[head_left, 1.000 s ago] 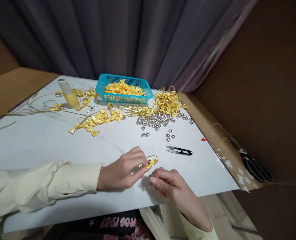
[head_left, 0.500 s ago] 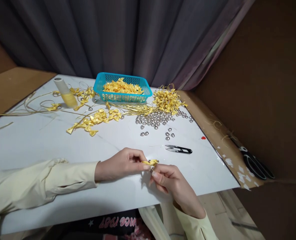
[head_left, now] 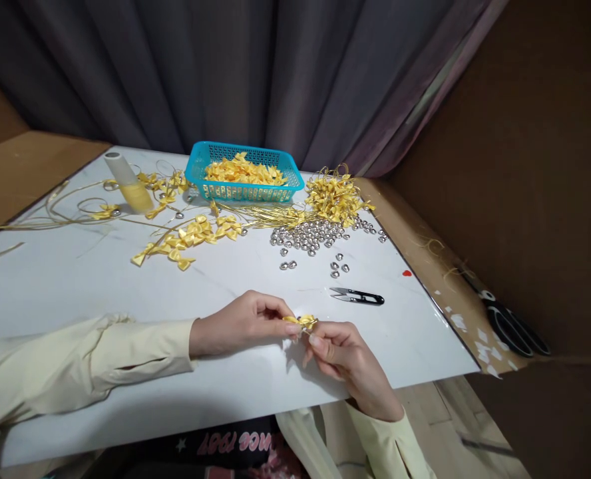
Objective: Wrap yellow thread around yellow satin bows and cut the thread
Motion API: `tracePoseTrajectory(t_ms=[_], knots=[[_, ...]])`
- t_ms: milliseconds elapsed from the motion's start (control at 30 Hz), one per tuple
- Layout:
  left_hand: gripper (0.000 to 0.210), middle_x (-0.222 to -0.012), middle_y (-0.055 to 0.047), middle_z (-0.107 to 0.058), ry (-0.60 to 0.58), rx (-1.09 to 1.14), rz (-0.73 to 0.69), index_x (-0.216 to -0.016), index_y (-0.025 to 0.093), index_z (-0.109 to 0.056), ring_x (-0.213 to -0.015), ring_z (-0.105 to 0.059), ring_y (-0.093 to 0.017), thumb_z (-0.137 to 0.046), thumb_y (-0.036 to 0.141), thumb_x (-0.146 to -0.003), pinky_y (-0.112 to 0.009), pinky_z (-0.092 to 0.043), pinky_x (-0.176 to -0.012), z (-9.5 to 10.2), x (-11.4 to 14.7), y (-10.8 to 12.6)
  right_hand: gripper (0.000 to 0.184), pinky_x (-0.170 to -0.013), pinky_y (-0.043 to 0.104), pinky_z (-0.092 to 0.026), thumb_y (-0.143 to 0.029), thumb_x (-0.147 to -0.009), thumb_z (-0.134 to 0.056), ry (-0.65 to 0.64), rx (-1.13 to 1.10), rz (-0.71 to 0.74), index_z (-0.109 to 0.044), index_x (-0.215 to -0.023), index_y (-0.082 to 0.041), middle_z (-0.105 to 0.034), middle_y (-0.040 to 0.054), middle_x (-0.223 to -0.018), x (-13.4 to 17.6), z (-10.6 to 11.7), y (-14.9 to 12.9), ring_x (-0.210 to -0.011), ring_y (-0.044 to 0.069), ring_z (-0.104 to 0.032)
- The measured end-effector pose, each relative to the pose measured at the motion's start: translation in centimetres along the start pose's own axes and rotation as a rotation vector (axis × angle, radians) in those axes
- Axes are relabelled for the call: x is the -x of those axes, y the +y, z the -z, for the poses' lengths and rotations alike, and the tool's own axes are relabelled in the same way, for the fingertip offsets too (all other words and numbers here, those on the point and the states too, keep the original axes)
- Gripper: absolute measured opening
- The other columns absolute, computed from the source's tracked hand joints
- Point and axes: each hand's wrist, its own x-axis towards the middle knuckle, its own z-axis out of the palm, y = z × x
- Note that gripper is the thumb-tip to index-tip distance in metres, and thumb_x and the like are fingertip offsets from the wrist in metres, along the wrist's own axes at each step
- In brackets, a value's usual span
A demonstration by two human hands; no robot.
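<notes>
Over the near part of the white tabletop (head_left: 215, 379), my left hand (head_left: 248, 324) pinches a small yellow ribbon bow (head_left: 306, 321) between thumb and fingers. Close against the bow's right lower side is my right hand (head_left: 348, 354), its thumb and forefinger pressed together. What they grip is too small to make out; a thin strand seems to show between the hands. Just beyond lies a pair of black-handled thread snips (head_left: 358, 296). Silver beads (head_left: 308, 236) are heaped farther back, with several loose ones in front.
A turquoise basket (head_left: 248, 193) of yellow bows stands at the back. Loose bows (head_left: 196, 233) and a leaning spool of yellow thread (head_left: 128, 185) are to the left. Bows on gold cords (head_left: 338, 199) pile up back right. Scissors (head_left: 512, 326) lie by the right cardboard wall.
Both hands stay at the bow. My right hand has shifted slightly up, and its fingers have turned a little against the bow's underside. The rest lies as before.
</notes>
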Motion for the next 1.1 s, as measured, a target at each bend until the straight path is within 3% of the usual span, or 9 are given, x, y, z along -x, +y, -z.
tracePoseTrajectory(t_ms=[467, 1100], knots=[[0.021, -0.081, -0.005, -0.064, 0.017, -0.182, -0.16, -0.081, 0.01, -0.069, -0.076, -0.056, -0.013, -0.058, 0.028, -0.084, -0.023, -0.044, -0.07, -0.17, 0.21, -0.25, 0.036, -0.043, 0.022, -0.014, -0.044, -0.084, -0.062, -0.04, -0.052, 0.096, -0.06, -0.067, -0.013, -0.036, -0.0076, -0.041, -0.09, -0.05, 0.24, -0.037, 0.004, -0.024], [0.024, -0.085, -0.005, -0.065, -0.018, -0.194, -0.147, -0.083, 0.011, -0.066, -0.08, -0.056, -0.014, -0.049, 0.027, -0.09, -0.024, -0.044, -0.076, -0.06, 0.04, -0.31, 0.038, -0.042, 0.022, -0.014, -0.048, -0.085, -0.061, 0.024, -0.011, 0.107, -0.059, -0.068, -0.014, -0.036, -0.007, -0.043, -0.43, 0.25, 0.58, -0.038, 0.004, -0.023]])
